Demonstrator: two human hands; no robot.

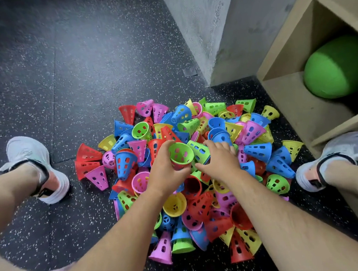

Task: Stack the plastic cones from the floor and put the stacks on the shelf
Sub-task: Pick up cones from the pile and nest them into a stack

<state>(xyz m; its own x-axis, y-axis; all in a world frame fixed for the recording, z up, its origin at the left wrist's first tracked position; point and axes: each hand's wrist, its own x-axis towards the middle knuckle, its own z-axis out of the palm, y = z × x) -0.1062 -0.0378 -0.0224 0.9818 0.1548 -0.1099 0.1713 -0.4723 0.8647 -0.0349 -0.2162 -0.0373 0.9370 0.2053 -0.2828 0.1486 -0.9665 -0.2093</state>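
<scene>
The job is only just getting going: nearly all the plastic cones are lying in one loose, many-coloured pile on the speckled floor, tipped every way, and no finished stack is showing anywhere. Over the middle of the pile the left hand is holding a green cone with its wide mouth turned up toward the camera; its fingers are curling round the far side of the cone and the thumb is closing on the near side. Something red is peeking out just under that cone's rim, so it may be sitting on another cone, though I cannot tell for sure. Just beside it, toward the right of the pile's middle, the right hand is reaching down with its fingers loosely spread, the tips touching green and blue cones on top of the pile and gripping none that I can see. To the right of the pile the wooden shelf is standing with its open compartments facing the heap; the one level with the pile's far edge is holding a green ball, and no cone is showing in any compartment in view. So, by my reckoning, almost everything is left: nesting the cones into stacks and carrying those across to the shelf.
</scene>
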